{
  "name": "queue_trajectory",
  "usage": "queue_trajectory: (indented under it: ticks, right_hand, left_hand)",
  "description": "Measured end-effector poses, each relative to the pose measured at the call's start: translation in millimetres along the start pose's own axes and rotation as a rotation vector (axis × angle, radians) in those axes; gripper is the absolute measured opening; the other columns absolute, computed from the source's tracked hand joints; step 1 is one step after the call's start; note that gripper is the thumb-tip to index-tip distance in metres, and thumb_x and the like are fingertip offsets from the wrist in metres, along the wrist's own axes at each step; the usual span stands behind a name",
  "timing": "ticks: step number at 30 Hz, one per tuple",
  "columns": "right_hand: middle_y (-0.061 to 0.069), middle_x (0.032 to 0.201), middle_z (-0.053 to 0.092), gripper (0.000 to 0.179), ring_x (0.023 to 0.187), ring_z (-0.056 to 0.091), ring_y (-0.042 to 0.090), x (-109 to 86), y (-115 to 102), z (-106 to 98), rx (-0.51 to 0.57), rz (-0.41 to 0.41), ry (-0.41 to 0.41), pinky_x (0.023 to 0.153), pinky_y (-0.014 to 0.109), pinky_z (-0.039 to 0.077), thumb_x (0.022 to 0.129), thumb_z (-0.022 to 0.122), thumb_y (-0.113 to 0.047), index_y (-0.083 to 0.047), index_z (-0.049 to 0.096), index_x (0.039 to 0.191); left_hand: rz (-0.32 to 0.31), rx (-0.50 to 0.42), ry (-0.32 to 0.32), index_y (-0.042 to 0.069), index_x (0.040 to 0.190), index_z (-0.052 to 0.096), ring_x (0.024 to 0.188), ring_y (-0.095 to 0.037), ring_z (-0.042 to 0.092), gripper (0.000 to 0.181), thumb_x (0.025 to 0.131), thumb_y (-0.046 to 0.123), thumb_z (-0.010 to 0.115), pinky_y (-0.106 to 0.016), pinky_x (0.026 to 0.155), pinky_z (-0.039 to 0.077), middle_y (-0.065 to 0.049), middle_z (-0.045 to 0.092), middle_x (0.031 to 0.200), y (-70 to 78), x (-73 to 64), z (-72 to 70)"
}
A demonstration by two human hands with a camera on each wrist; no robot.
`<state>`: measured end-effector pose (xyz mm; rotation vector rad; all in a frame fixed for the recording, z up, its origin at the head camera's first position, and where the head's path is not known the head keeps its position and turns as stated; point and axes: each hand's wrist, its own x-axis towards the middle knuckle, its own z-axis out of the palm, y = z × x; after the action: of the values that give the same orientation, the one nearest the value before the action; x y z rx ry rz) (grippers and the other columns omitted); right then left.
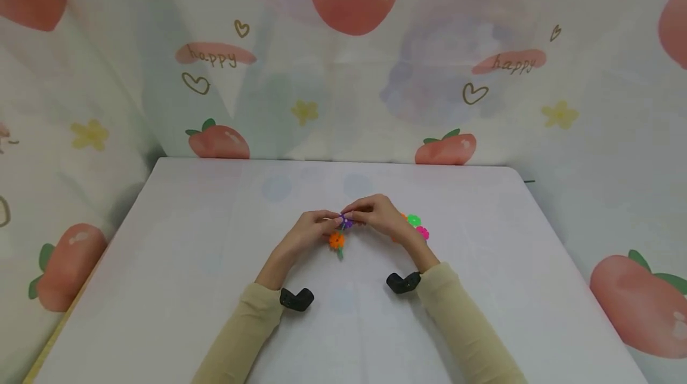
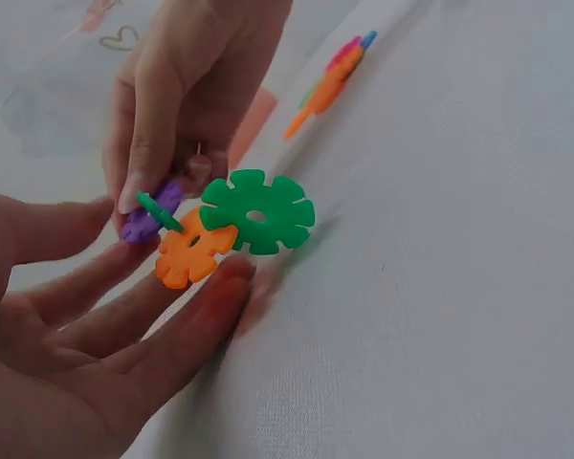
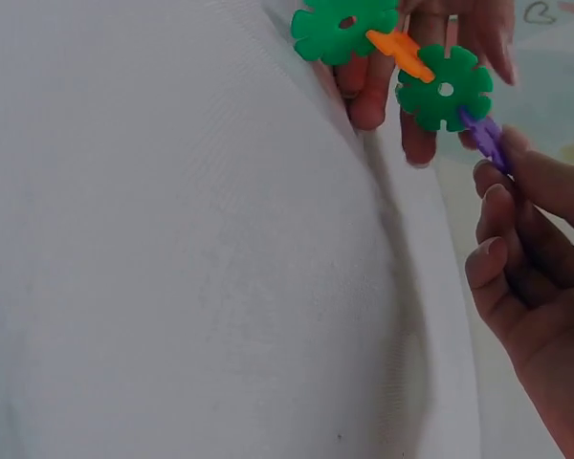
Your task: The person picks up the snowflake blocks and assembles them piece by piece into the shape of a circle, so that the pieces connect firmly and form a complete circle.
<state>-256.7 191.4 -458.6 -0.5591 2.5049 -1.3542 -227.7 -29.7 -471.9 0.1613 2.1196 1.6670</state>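
A chain of notched plastic interlocking discs hangs between the two hands: a green disc [image 2: 258, 212], an orange disc [image 2: 193, 251], a second green disc [image 3: 446, 89] and a purple disc [image 3: 488, 140]. My right hand [image 1: 380, 217] pinches the purple disc at the chain's end between thumb and fingers. My left hand [image 1: 308, 232] lies beside and under the chain, its fingers fairly straight behind the discs. In the left wrist view, its thumb stands apart from the other fingers, near the purple disc. The orange disc shows below the hands in the head view.
Several more coloured discs, among them a green disc [image 1: 413, 220] and a pink disc [image 1: 423, 233], lie on the white table [image 1: 343, 324] beyond the right wrist, which partly hides them. A printed cloth [image 1: 333, 86] hangs behind the table and along its sides.
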Motion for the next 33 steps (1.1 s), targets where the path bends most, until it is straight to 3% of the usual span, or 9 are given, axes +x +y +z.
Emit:
queue_trajectory:
  ticks: [7,14,23,33]
  right_hand:
    - [0.005,0.105,0.077,0.019,0.085,0.067,0.019,-8.2,2,-5,-0.08,0.003,-0.016,0.077,0.026,0.057,0.101,0.067,-0.014,-0.01,0.078,0.115]
    - [0.002,0.106,0.077,0.016,0.088,0.064,0.015,-29.4,14,-27,-0.245,0.042,0.007,0.081,0.028,0.054,0.098,0.07,-0.016,-0.011,0.079,0.111]
    - [0.003,0.102,0.077,0.015,0.089,0.064,0.015,-56.5,30,-49,-0.29,0.074,0.037,0.081,0.028,0.054,0.096,0.072,-0.013,-0.012,0.08,0.108]
    - [0.003,0.096,0.071,0.02,0.083,0.061,0.016,-70.7,39,-63,-0.33,0.139,0.013,0.073,0.025,0.052,0.09,0.079,-0.014,-0.006,0.076,0.108]
  left_hand:
    - [-0.028,-0.092,0.063,-0.003,0.118,0.07,0.082,-0.016,0.071,0.029,0.099,0.019,0.067,-0.028,0.075,0.062,-0.015,0.076,0.107,-8.5,7.5,2.7]
    - [-0.053,-0.142,0.06,-0.005,0.12,0.067,0.084,-0.017,0.071,0.029,0.1,0.015,0.065,-0.029,0.077,0.063,-0.018,0.073,0.109,-12.2,4.0,-1.2]
    - [-0.063,-0.191,0.073,-0.008,0.131,0.064,0.085,-0.013,0.069,0.038,0.099,0.013,0.067,-0.028,0.079,0.062,-0.02,0.071,0.118,-10.8,-1.4,-8.9]
    - [-0.061,-0.218,0.048,-0.008,0.115,0.069,0.085,-0.015,0.069,0.025,0.1,0.012,0.067,-0.026,0.076,0.062,-0.013,0.073,0.104,-10.1,-0.5,-10.0]
